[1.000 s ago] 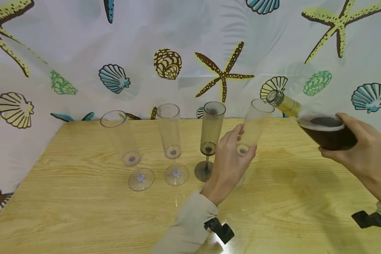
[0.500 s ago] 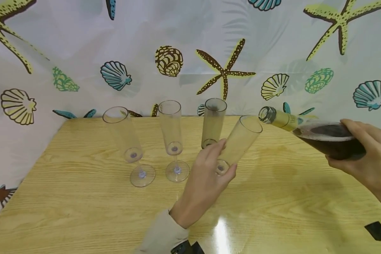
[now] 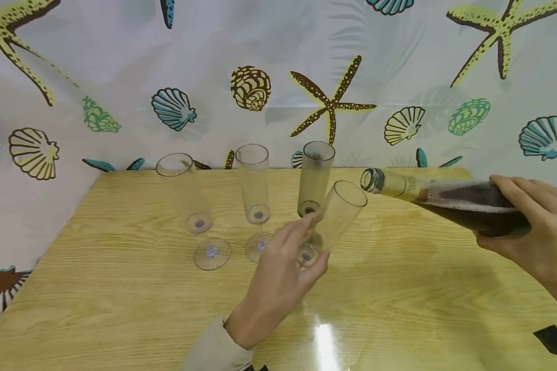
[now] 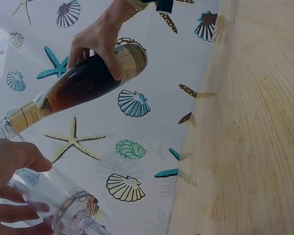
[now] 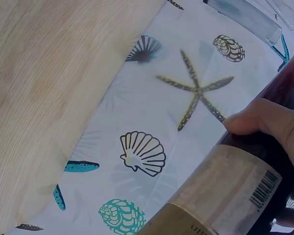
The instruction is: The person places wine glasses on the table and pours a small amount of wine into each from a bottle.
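Note:
My left hand (image 3: 278,278) grips a clear champagne flute (image 3: 339,216) by the lower part of its bowl, above the table, and the flute leans to the right. In my right hand (image 3: 538,232) is a wine bottle (image 3: 469,203) of dark red liquid, held round its body and lying almost level. The bottle's mouth is right at the flute's rim. The left wrist view shows the bottle (image 4: 83,83) gripped from above, with the flute (image 4: 59,191) between fingers and thumb. In the right wrist view the thumb (image 5: 255,117) presses the bottle just above its label (image 5: 225,186).
Behind my left hand stand a grey-tinted flute (image 3: 314,178) and two clear flutes, one in the middle (image 3: 254,185) and one at left (image 3: 185,201). They stand on a wooden table (image 3: 422,293). A white cloth (image 3: 204,46) printed with shells and starfish hangs behind.
The left hand has drawn the flute left and nearer, and tilted it further right. The bottle has swung down from a slant to nearly level, its mouth following the flute's rim.

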Motion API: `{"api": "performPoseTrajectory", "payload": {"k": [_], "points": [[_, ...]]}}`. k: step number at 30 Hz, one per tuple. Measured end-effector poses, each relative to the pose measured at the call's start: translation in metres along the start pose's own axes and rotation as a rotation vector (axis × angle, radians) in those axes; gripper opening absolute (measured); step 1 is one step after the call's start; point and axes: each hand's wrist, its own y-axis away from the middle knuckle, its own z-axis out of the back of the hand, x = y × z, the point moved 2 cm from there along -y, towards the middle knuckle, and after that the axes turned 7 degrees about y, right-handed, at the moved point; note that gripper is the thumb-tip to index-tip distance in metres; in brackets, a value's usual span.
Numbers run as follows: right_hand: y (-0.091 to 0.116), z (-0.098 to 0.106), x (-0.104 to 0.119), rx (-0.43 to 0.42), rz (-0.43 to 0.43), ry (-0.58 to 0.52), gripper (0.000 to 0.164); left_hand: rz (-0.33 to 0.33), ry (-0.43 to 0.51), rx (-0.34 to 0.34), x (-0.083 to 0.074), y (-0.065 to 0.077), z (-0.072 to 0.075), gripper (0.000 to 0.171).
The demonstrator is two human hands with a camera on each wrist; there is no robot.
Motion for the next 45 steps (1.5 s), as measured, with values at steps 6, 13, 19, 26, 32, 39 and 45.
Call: {"api": "performPoseTrajectory", "payload": {"k": [6, 13, 19, 26, 32, 39, 45], "points": [[0.000, 0.003, -0.002, -0.018, 0.043, 0.018, 0.094, -0.011, 0.001, -0.013, 0.002, 0.002, 0.000, 0.058], [-0.003, 0.006, -0.003, -0.047, 0.063, 0.045, 0.091, -0.025, -0.001, -0.033, 0.003, 0.003, 0.001, 0.059], [-0.005, 0.008, -0.004, -0.071, 0.082, 0.063, 0.087, -0.035, -0.007, -0.041, 0.003, 0.003, 0.001, 0.059], [-0.006, 0.012, -0.003, -0.054, 0.090, 0.061, 0.086, -0.039, -0.006, -0.044, 0.002, 0.004, 0.001, 0.058], [-0.008, 0.013, -0.003, -0.066, 0.097, 0.054, 0.085, -0.044, -0.015, -0.041, 0.002, 0.004, 0.001, 0.059], [-0.009, 0.015, -0.002, -0.064, 0.103, 0.058, 0.085, -0.018, -0.022, -0.021, 0.001, 0.005, 0.002, 0.059], [-0.012, 0.017, -0.001, -0.049, 0.109, 0.061, 0.086, -0.003, -0.013, -0.019, 0.000, 0.005, 0.003, 0.058]]}}
